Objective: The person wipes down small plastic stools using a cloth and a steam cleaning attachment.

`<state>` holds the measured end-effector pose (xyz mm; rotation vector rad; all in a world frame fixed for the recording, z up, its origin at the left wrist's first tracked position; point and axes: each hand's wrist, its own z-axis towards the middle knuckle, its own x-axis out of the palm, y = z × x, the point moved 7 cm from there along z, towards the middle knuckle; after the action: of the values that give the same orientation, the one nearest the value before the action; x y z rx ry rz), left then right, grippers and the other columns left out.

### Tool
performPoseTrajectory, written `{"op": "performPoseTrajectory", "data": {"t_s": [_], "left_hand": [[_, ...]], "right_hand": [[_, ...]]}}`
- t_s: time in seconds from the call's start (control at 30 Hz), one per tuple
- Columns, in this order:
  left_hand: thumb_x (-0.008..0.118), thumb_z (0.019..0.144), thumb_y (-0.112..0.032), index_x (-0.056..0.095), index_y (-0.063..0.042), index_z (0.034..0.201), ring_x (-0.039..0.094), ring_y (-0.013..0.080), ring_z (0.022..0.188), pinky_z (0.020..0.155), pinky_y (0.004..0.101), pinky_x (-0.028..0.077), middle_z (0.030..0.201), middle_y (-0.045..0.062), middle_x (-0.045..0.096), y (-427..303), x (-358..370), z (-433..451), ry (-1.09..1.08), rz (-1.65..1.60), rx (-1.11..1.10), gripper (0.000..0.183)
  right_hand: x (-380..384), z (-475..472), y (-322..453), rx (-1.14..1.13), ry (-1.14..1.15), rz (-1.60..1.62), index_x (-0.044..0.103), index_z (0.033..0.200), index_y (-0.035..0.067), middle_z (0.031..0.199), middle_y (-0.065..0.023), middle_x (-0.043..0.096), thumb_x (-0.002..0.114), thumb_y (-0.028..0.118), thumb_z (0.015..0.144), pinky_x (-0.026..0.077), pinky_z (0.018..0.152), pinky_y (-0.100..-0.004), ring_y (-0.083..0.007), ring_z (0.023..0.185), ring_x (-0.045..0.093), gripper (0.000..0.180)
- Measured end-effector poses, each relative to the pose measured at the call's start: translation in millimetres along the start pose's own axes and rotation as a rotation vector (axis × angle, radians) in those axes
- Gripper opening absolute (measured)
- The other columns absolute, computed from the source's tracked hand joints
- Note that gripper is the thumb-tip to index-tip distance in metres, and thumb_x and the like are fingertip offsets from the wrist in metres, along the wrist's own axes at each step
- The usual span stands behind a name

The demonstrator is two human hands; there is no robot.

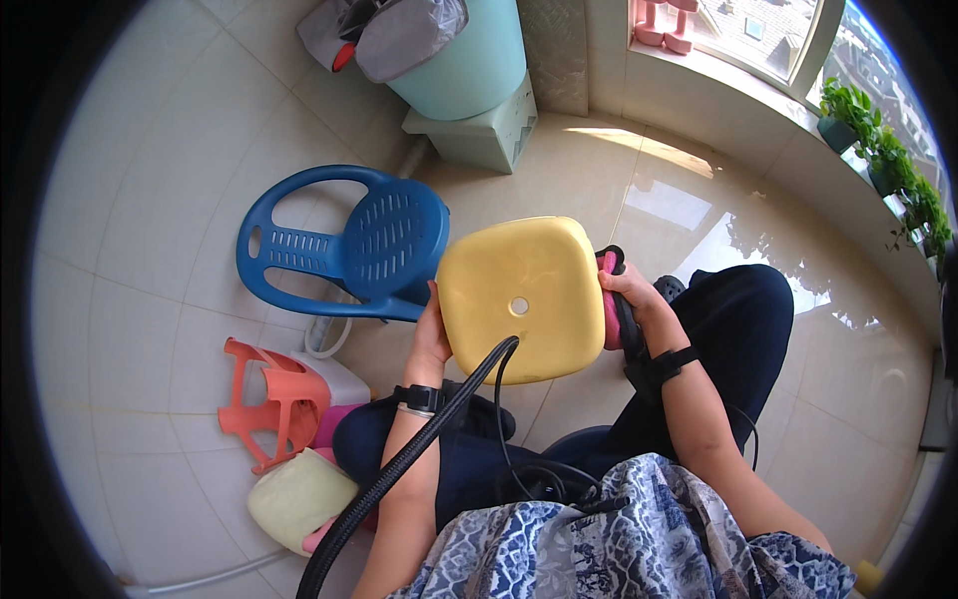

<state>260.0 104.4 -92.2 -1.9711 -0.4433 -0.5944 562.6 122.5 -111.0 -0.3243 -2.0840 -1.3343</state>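
Note:
A yellow plastic stool [524, 269] with a round hole in its seat is held by its two sides in front of me. On its left edge my left hand [432, 326] is closed, the fingers hidden beneath. At the right edge my right hand [632, 288] grips the stool with the thumb on its side. A pink item with a black strap [611, 314] lies between that hand and the stool; I cannot tell what it is. Black cables [419, 442] pass in front of the stool.
A blue plastic chair [393, 239] stands at the left, with an orange plastic stool frame [281, 397] and a cushion in a pale cover [299, 498] below it. A light blue bin [468, 67] rests on a pale green stool [479, 138]. Potted plants [887, 157] line the windowsill.

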Motion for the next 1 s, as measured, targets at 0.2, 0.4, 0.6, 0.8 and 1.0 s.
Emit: {"op": "performPoseTrajectory", "data": {"t_s": [0.2, 0.4, 0.6, 0.8, 1.0], "left_hand": [[0.043, 0.100, -0.052, 0.051, -0.007, 0.134, 0.057, 0.0258, 0.119, 0.101, 0.0397, 0.046, 0.131, 0.011, 0.058, 13, 4, 7, -0.088, -0.157, 0.072, 0.058], [0.040, 0.101, -0.053, 0.051, -0.007, 0.134, 0.055, 0.0264, 0.121, 0.103, 0.0405, 0.044, 0.134, 0.011, 0.057, 7, 21, 3, -0.154, -0.174, 0.179, 0.058], [0.036, 0.102, -0.051, 0.050, -0.006, 0.133, 0.054, 0.0221, 0.121, 0.103, 0.0376, 0.043, 0.132, 0.008, 0.057, -10, 23, -3, -0.135, -0.199, 0.289, 0.056], [0.039, 0.102, -0.051, 0.051, -0.005, 0.132, 0.056, 0.0210, 0.118, 0.101, 0.0358, 0.044, 0.130, 0.008, 0.058, -21, 27, -11, -0.181, -0.102, 0.355, 0.056], [0.042, 0.100, -0.053, 0.053, -0.002, 0.129, 0.058, 0.0179, 0.113, 0.096, 0.0323, 0.046, 0.125, 0.007, 0.061, -3, 68, -22, -0.003, 0.142, 0.440, 0.060]], "right_hand": [[-16, -15, 39, -0.382, -0.551, -0.278, 0.068, 0.095, 0.002, 0.084, -0.0034, 0.066, 0.076, 0.014, 0.079, 0.051, 0.068, -0.0288, -0.0137, 0.073, 0.063, 0.022], [54, -35, 55, -0.740, -0.589, -1.354, 0.074, 0.093, 0.015, 0.094, -0.0087, 0.061, 0.077, 0.016, 0.068, 0.048, 0.076, -0.0397, -0.0289, 0.089, 0.062, 0.025], [149, -64, -2, -0.910, -0.025, -1.530, 0.072, 0.092, 0.014, 0.098, -0.0060, 0.060, 0.072, 0.006, 0.057, 0.046, 0.081, -0.0365, -0.0240, 0.095, 0.061, 0.036], [67, -29, 40, -0.824, -0.558, -1.320, 0.073, 0.091, 0.016, 0.092, -0.0079, 0.062, 0.077, 0.012, 0.068, 0.050, 0.073, -0.0403, -0.0292, 0.084, 0.063, 0.024], [92, -52, 50, -0.963, -0.565, -1.018, 0.073, 0.098, 0.013, 0.090, -0.0119, 0.061, 0.079, 0.009, 0.071, 0.051, 0.070, -0.0360, -0.0298, 0.082, 0.063, 0.028]]}}
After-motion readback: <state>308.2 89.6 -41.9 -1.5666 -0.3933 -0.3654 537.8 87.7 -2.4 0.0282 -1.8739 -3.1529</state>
